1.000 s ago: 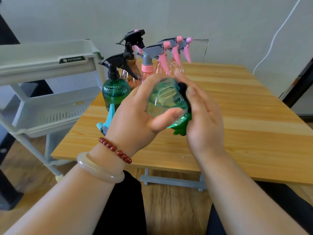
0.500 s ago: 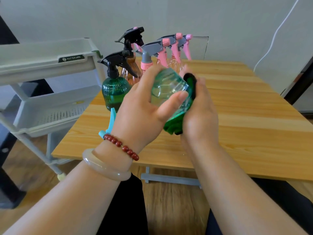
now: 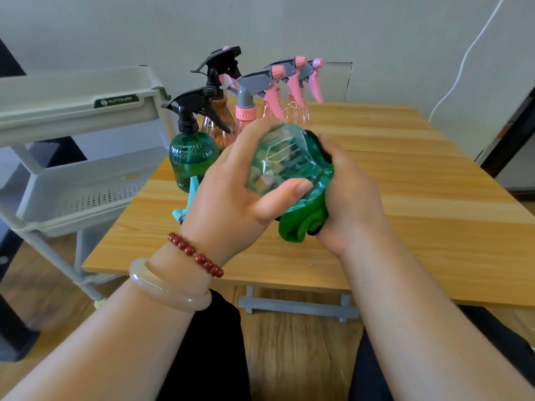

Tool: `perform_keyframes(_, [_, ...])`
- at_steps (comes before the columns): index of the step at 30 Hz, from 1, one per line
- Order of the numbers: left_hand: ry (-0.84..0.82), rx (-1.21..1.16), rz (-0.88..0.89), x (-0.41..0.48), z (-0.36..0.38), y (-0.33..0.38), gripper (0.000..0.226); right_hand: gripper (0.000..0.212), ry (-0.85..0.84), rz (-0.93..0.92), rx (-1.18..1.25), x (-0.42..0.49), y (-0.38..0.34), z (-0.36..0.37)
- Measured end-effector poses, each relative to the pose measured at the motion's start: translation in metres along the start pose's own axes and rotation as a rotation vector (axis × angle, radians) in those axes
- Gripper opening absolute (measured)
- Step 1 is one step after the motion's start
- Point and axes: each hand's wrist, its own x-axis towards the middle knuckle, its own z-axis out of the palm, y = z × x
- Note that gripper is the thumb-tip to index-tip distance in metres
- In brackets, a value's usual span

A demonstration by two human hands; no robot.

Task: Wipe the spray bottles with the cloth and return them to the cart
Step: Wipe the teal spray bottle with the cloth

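A grey plastic tiered cart (image 3: 72,117) stands left of the wooden bench (image 3: 419,204), with none of the visible bottles on it. Other spray bottles (image 3: 246,111) wait on the bench. The left hand (image 3: 231,192) keeps its grip curled round a translucent teal plastic spray bottle (image 3: 283,160) held above the bench. The right hand (image 3: 353,198) has its grip clamped on a folded green cloth (image 3: 301,224) against the bottle's side. Wiping looks under way, with every return to the cart still to be made.

Pale teal bottle (image 3: 285,166), green cloth (image 3: 301,227) perhaps black-edged, ribbed dark-green bottle (image 3: 192,157), pink-triggered sprayers (image 3: 272,96).
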Motion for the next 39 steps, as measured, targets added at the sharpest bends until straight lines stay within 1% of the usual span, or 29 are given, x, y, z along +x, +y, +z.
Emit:
perform_keyframes(1, [-0.008,0.021,-0.002,0.001,-0.002,-0.002,0.056,0.018,-0.037,-0.112,-0.067,0.003,0.000,-0.003])
perform_keyframes(2, [-0.019,0.047,-0.008,0.001,-0.003,-0.005,0.058,0.020,-0.092,-0.226,-0.147,0.007,-0.001,-0.008])
perform_keyframes(3, [-0.032,0.071,-0.015,0.002,-0.005,-0.007,0.061,0.026,-0.153,-0.305,-0.209,0.009,0.000,-0.012])
perform_keyframes(4, [-0.046,0.087,-0.024,0.002,-0.006,-0.008,0.063,0.030,-0.215,-0.334,-0.232,0.012,0.000,-0.015])
perform_keyframes(6, [-0.077,0.091,-0.027,0.000,-0.007,-0.010,0.067,0.034,-0.262,-0.284,-0.210,0.013,-0.001,-0.018])
perform_keyframes(8, [-0.102,0.070,0.004,-0.002,-0.007,-0.010,0.069,0.044,-0.269,-0.164,-0.156,0.011,0.000,-0.019])
perform_keyframes(10, [-0.106,0.065,0.009,-0.004,-0.006,-0.011,0.068,0.044,-0.196,-0.105,-0.209,0.009,0.004,-0.018])
perform_keyframes(12, [-0.095,0.076,-0.017,-0.005,-0.005,-0.014,0.066,0.040,-0.081,-0.111,-0.297,0.009,0.006,-0.016])
perform_keyframes(13, [-0.089,0.084,-0.032,-0.006,-0.005,-0.015,0.065,0.039,-0.070,-0.116,-0.304,0.009,0.007,-0.015])
perform_keyframes(17, [-0.069,0.055,-0.040,-0.007,-0.005,-0.017,0.060,0.032,-0.232,-0.133,-0.304,0.006,0.003,-0.016])
perform_keyframes(18, [-0.069,0.049,-0.032,-0.007,-0.005,-0.017,0.061,0.031,-0.224,-0.135,-0.315,0.007,0.002,-0.016])
perform_keyframes(21, [-0.074,0.056,-0.020,-0.006,-0.005,-0.016,0.066,0.034,-0.114,-0.146,-0.317,0.008,0.002,-0.015])
perform_keyframes(22, [-0.075,0.056,-0.022,-0.006,-0.005,-0.016,0.065,0.033,-0.114,-0.153,-0.308,0.008,0.003,-0.016])
perform_keyframes(25, [-0.079,0.045,-0.016,-0.005,-0.007,-0.018,0.062,0.032,-0.238,-0.137,-0.255,0.005,0.002,-0.018])
perform_keyframes(26, [-0.079,0.036,-0.004,-0.005,-0.007,-0.018,0.063,0.031,-0.252,-0.135,-0.246,0.005,0.002,-0.017])
perform_keyframes(30, [-0.054,-0.019,0.013,-0.005,-0.007,-0.017,0.063,0.027,-0.169,-0.142,-0.200,0.010,0.005,-0.019])
perform_keyframes(33, [-0.050,-0.042,0.026,-0.006,-0.006,-0.019,0.063,0.030,-0.299,-0.113,-0.199,0.008,0.004,-0.022])
perform_keyframes(34, [-0.050,-0.042,0.032,-0.007,-0.006,-0.019,0.063,0.030,-0.303,-0.112,-0.207,0.008,0.004,-0.022])
perform_keyframes(35, [-0.050,-0.036,0.035,-0.006,-0.006,-0.019,0.063,0.027,-0.270,-0.114,-0.203,0.009,0.005,-0.021])
perform_keyframes(37, [-0.051,-0.024,0.024,-0.005,-0.006,-0.019,0.064,0.026,-0.163,-0.123,-0.180,0.012,0.007,-0.021])
perform_keyframes(38, [-0.052,-0.018,0.015,-0.005,-0.006,-0.019,0.065,0.028,-0.153,-0.126,-0.177,0.012,0.008,-0.021])
perform_keyframes(39, [-0.053,-0.012,0.009,-0.005,-0.006,-0.020,0.065,0.030,-0.178,-0.125,-0.185,0.012,0.008,-0.021])
